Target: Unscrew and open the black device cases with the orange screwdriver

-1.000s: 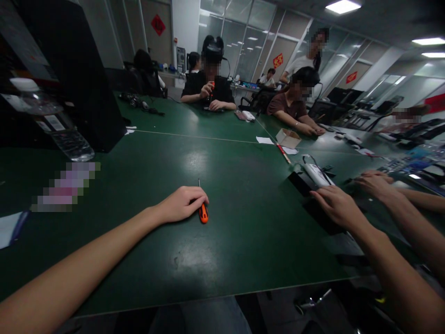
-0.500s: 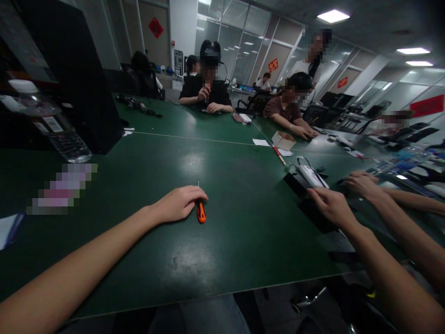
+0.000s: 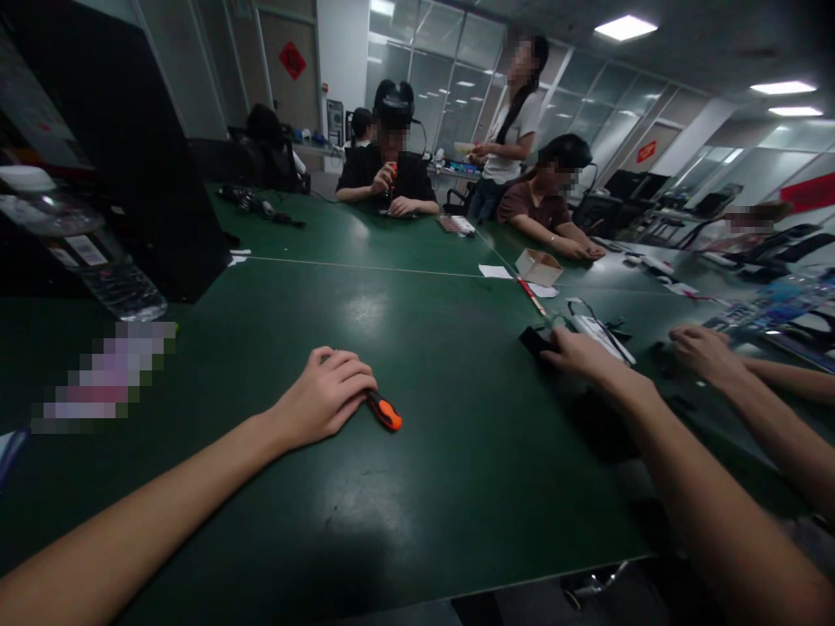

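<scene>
My left hand (image 3: 332,391) rests on the green table, its fingers closed over a screwdriver (image 3: 387,412). The orange and black end of the handle sticks out to the right of the fingers, while the shaft is hidden under the hand. At the right, my right hand (image 3: 580,352) grips a flat black object (image 3: 536,342) by its edge. Most of that object is covered by the hand and forearm, so I cannot tell its kind. Just beyond the right hand lies a white device with a dark cord (image 3: 597,337).
A water bottle (image 3: 97,256) stands at left beside a black panel (image 3: 130,113). A small cardboard box (image 3: 538,267) sits farther back. A co-worker's hands (image 3: 704,352) are close to my right arm. Other people sit across the table, and one person stands.
Under my left hand the screwdriver has turned, its handle end swinging to the right. My right hand has shifted slightly away from me and left with the black object. The standing person has moved left.
</scene>
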`<state>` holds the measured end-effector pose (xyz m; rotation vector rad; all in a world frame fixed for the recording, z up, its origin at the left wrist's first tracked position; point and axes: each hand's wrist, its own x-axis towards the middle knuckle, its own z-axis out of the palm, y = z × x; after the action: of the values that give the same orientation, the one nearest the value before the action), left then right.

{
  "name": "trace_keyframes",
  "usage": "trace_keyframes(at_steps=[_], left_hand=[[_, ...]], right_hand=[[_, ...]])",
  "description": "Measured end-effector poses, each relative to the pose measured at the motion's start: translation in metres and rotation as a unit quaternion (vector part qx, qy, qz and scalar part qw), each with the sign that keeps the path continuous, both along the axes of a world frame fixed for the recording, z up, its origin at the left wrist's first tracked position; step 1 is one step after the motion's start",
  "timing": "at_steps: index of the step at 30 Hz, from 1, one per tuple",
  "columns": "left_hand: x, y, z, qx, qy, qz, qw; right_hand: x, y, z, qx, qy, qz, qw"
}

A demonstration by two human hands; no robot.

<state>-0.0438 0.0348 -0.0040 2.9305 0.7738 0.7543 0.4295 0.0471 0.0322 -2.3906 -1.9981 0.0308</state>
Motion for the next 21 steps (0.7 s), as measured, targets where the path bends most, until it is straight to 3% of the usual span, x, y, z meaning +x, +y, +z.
trace_keyframes(at_steps=[3,4,6,9,11,13,21], left_hand=[[-0.003,-0.002,-0.001,-0.018,-0.05,0.006,0.999],[-0.003,-0.002,-0.001,-0.032,-0.07,0.014,0.997],[-0.004,-0.003,-0.002,-0.058,-0.116,0.039,0.991],[-0.001,-0.006,-0.003,-0.099,-0.184,0.087,0.974],[0.003,-0.009,-0.003,-0.131,-0.201,0.111,0.964],[0.006,-0.012,-0.001,-0.16,-0.196,0.136,0.958],[0.012,-0.019,0.004,-0.201,-0.096,0.203,0.954]], right_hand=[[-0.072,0.0,-0.026,0.027,0.022,0.083,0.996],[-0.099,-0.006,-0.034,0.074,0.049,0.14,0.986],[-0.147,-0.022,-0.045,0.166,0.107,0.25,0.948],[-0.191,-0.048,-0.049,0.176,0.158,0.406,0.883],[-0.2,-0.059,-0.047,0.169,0.177,0.462,0.853],[-0.199,-0.065,-0.045,0.164,0.196,0.476,0.841],[-0.193,-0.07,-0.044,0.124,0.26,0.432,0.854]])
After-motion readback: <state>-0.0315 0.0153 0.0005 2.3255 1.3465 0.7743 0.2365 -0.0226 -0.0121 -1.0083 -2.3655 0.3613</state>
